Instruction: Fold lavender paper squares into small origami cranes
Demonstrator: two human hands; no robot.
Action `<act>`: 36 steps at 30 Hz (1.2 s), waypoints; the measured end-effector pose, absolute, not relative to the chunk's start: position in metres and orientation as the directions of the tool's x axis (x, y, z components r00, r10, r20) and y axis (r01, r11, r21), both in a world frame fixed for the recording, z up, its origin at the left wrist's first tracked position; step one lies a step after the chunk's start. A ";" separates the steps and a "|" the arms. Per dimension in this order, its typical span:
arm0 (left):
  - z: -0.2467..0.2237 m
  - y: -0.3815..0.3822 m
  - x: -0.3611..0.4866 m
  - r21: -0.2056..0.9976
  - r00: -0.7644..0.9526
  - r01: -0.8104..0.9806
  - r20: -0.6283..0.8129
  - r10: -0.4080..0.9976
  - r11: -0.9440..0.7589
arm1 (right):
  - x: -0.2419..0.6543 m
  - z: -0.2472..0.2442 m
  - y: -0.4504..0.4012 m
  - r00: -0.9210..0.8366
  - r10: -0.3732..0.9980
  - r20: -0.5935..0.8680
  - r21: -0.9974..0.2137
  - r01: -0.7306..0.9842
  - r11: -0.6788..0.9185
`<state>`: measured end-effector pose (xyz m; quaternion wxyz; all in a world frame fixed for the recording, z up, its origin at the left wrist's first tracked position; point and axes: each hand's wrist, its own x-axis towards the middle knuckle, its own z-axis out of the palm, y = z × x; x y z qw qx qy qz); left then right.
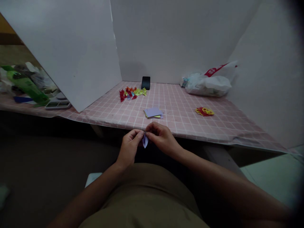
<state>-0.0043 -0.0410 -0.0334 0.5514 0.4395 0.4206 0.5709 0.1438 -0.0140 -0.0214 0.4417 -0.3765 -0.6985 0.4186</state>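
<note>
**Two hands, one folded paper**

Both hands meet just below the table edge, pinching a single small piece of folded lilac paper — thin, creased to a downward point. The left hand presses thumb and forefinger on its left side; the right hand nips its top edge, fingers curled tight.

Just beyond the grip lies one small stack of square paper sheets, lilac on top with yellow beneath. Farther beyond, a cluster of many small folded figures — red, yellow, green — too many to count, and one black phone upright. Right of the grip: one red-and-yellow cutout and one crumpled white plastic bag. The pink checked tablecloth looks smooth.
</note>
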 end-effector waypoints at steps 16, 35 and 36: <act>-0.033 -0.042 -0.006 0.977 -0.070 -0.161 0.131 0.989 -0.140 | 0.144 -0.019 -0.016 -0.308 0.906 0.289 -0.900 0.235 0.367; -0.035 -0.042 -0.006 0.961 -0.019 -0.257 0.103 0.995 -0.104 | 0.144 -0.019 -0.014 -0.340 0.897 0.282 -0.906 0.214 0.366; -0.035 -0.042 -0.005 0.960 -0.018 -0.264 0.093 0.995 -0.095 | 0.144 -0.019 -0.014 -0.339 0.897 0.284 -0.905 0.215 0.368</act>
